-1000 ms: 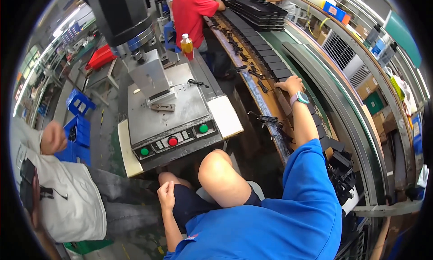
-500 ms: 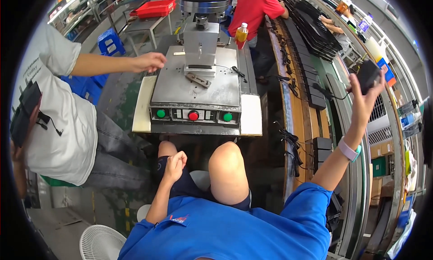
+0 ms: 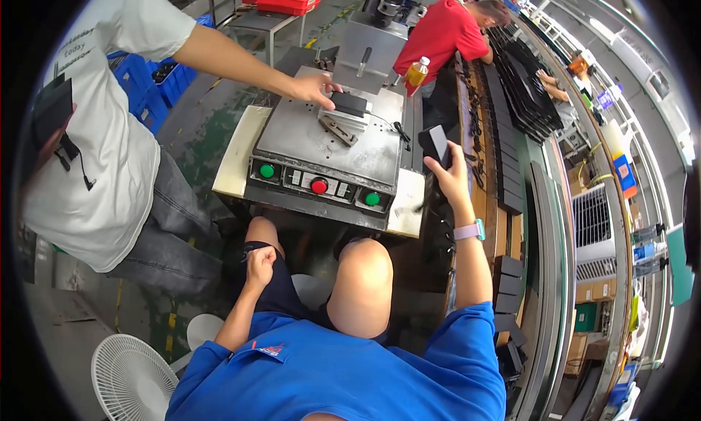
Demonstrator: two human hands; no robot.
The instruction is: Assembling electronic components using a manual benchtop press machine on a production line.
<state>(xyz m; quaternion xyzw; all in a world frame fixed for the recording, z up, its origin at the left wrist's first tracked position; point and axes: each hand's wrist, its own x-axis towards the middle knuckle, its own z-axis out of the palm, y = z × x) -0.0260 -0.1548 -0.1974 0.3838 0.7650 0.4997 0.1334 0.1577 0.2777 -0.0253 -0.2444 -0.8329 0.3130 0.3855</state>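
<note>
Hold-ready step, I'd say: right hand (image 3: 454, 178) pinches black box (image 3: 436, 145) upper right of centre, left hand (image 3: 260, 266) loosely fisted lower left; next move needs co-worker's hand (image 3: 314, 89) clear.

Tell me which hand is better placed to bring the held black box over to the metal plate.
Probably the right hand: it grips the black box just beside the metal plate. The left hand is curled, lower in the picture, with no box visible in it.
</note>
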